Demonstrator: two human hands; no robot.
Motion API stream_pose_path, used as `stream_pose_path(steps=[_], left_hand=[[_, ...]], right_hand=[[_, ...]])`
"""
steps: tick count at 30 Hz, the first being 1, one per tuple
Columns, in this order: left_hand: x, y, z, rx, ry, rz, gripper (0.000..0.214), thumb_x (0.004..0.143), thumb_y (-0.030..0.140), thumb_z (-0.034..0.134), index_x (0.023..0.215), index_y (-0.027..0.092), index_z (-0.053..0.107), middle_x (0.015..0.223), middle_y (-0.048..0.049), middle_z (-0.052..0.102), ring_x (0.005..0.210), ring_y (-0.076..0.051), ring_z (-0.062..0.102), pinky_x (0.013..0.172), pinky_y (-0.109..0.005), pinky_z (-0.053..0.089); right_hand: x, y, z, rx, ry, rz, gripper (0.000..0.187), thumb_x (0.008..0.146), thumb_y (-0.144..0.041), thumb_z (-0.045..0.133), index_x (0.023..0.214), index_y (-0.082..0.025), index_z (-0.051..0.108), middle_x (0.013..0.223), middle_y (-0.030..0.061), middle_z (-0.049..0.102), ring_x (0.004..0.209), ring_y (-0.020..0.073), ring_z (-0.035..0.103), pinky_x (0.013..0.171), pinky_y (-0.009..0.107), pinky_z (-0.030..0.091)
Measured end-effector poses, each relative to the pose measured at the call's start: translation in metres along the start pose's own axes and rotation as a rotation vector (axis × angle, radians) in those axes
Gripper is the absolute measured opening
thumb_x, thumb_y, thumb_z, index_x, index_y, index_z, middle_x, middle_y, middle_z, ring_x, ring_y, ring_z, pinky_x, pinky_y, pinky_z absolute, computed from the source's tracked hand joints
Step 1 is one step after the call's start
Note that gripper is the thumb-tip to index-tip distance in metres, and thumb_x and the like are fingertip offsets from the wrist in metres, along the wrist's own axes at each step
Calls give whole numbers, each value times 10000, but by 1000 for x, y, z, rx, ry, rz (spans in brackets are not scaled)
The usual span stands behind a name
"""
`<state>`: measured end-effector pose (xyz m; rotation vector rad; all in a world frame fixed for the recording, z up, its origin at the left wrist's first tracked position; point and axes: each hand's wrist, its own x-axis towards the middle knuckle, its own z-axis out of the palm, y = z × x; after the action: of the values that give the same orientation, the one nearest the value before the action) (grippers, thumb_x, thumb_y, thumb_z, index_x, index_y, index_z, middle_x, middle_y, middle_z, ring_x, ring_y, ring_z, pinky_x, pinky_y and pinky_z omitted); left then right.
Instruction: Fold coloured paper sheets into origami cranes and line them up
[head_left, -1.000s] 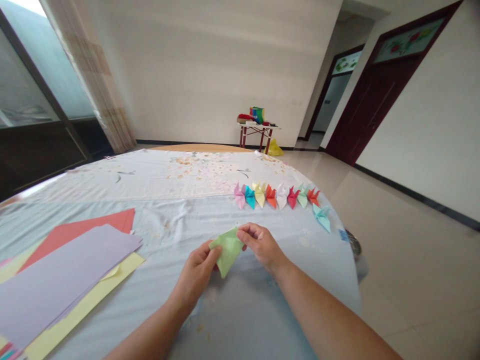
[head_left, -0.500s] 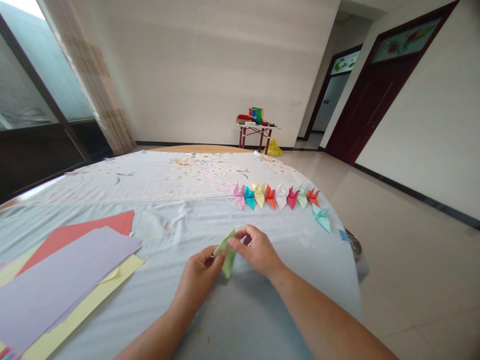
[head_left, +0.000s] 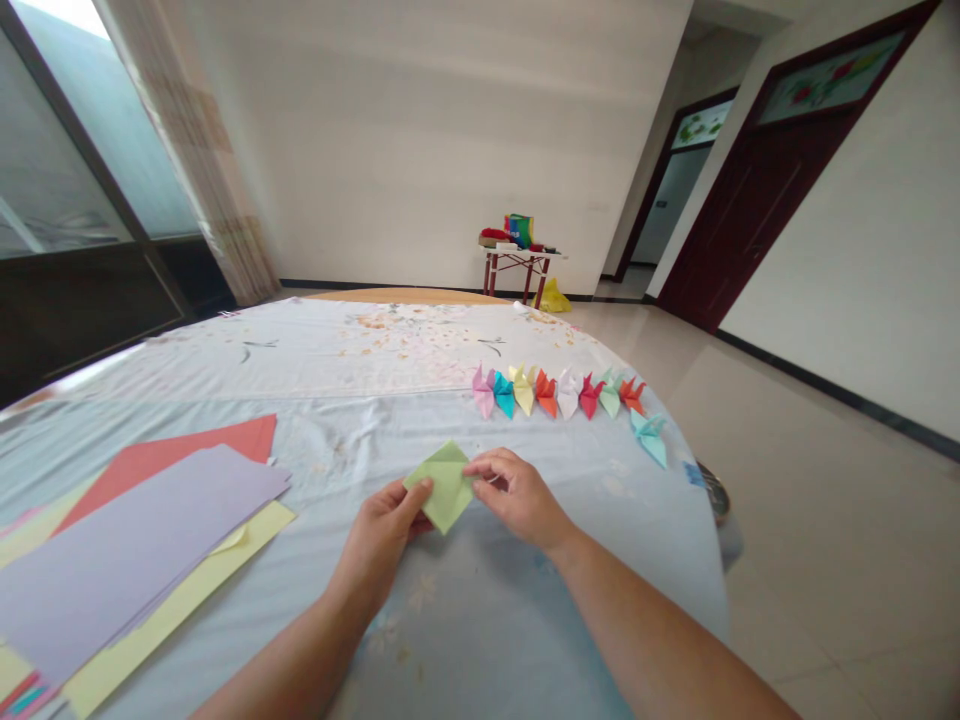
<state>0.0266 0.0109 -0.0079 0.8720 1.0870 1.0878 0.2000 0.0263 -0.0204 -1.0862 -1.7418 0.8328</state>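
Note:
A light green folded paper square (head_left: 448,490) is held above the table with one corner pointing toward me. My left hand (head_left: 391,515) pinches its left corner, thumb on top and fingers beneath. At the right corner, my right hand (head_left: 519,496) grips the paper between thumb and fingertips. Beyond my right hand stands a row of several folded paper cranes (head_left: 547,394) in pink, blue, yellow, orange, white, red and green. A light turquoise crane (head_left: 649,437) sits apart, nearer the table's right edge.
Stacked sheets of coloured paper (head_left: 142,550), lavender on top with red and yellow below, lie at the left. A floral cloth (head_left: 420,340) covers the round table. Farther off, a small table (head_left: 523,255) with items stands by the wall, a yellow bag (head_left: 555,297) beside it.
The green paper has gone from a narrow, tilted shape to a flat square facing up. My left hand has shifted slightly left, and the view has turned a little.

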Motion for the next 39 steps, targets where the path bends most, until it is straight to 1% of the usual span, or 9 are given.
stream_pose_path(steps=[3, 7, 11, 15, 18, 21, 24, 32, 39], left_hand=[[0, 1, 0, -7, 11, -3, 364, 620, 404, 686, 836, 112, 665, 772, -81, 702, 669, -179, 632, 593, -249, 481], [1, 2, -2, -5, 12, -1, 352, 632, 397, 683, 839, 114, 663, 773, -74, 702, 671, -170, 631, 590, -237, 474], [3, 0, -4, 9, -7, 4, 365, 627, 416, 687, 835, 117, 666, 778, -72, 701, 668, -168, 626, 615, -251, 476], [4, -2, -4, 1, -21, 14, 361, 669, 406, 660, 881, 115, 656, 793, -71, 697, 684, -159, 623, 620, -240, 470], [2, -1, -3, -26, -42, 13, 402, 700, 403, 631, 992, 126, 626, 847, -74, 692, 733, -169, 627, 626, -246, 473], [-1, 1, -1, -73, -85, 9, 519, 718, 382, 620, 1183, 177, 513, 928, -67, 678, 764, -168, 629, 641, -255, 476], [-4, 4, 1, -114, -147, 1, 587, 743, 371, 603, 1277, 220, 409, 1001, -66, 657, 780, -159, 624, 670, -269, 477], [-3, 5, -5, -117, -338, 46, 504, 746, 363, 622, 1210, 236, 473, 1104, -94, 614, 891, -214, 605, 754, -338, 466], [-2, 5, -8, -32, -325, 62, 565, 678, 297, 694, 1200, 238, 486, 1095, -93, 614, 864, -211, 604, 734, -329, 472]], right_hand=[[-2, -6, -5, -81, -70, -96, 243, 766, -205, 548, 991, -209, 640, 1032, 61, 554, 919, 142, 560, 747, 246, 485], [-3, -7, -11, -187, -133, -187, 336, 725, -263, 644, 1058, -226, 619, 1085, 69, 528, 1011, 169, 525, 881, 306, 436], [-1, -4, -12, -260, -115, -254, 203, 805, -273, 570, 985, -243, 658, 1079, 72, 540, 1012, 167, 525, 897, 323, 423], [-1, -5, -11, -296, -78, -308, 188, 829, -274, 541, 966, -254, 668, 1057, 73, 560, 990, 165, 527, 871, 317, 434], [-1, -9, -12, -271, -65, -313, 168, 824, -272, 550, 933, -255, 676, 1030, 67, 573, 968, 159, 536, 861, 306, 435], [-1, -11, -12, -212, -56, -285, 141, 807, -271, 573, 898, -255, 679, 1006, 53, 582, 955, 155, 546, 856, 299, 433], [-1, -12, -13, -134, -52, -226, 115, 777, -274, 609, 858, -233, 682, 979, 46, 588, 938, 151, 558, 851, 286, 431], [2, -11, -15, 95, -60, 6, 185, 695, -358, 674, 766, -187, 679, 947, 42, 599, 822, 131, 579, 735, 257, 466], [3, -2, -14, 273, -135, 104, 241, 700, -400, 652, 741, -162, 656, 939, 40, 610, 829, 140, 591, 711, 248, 469]])
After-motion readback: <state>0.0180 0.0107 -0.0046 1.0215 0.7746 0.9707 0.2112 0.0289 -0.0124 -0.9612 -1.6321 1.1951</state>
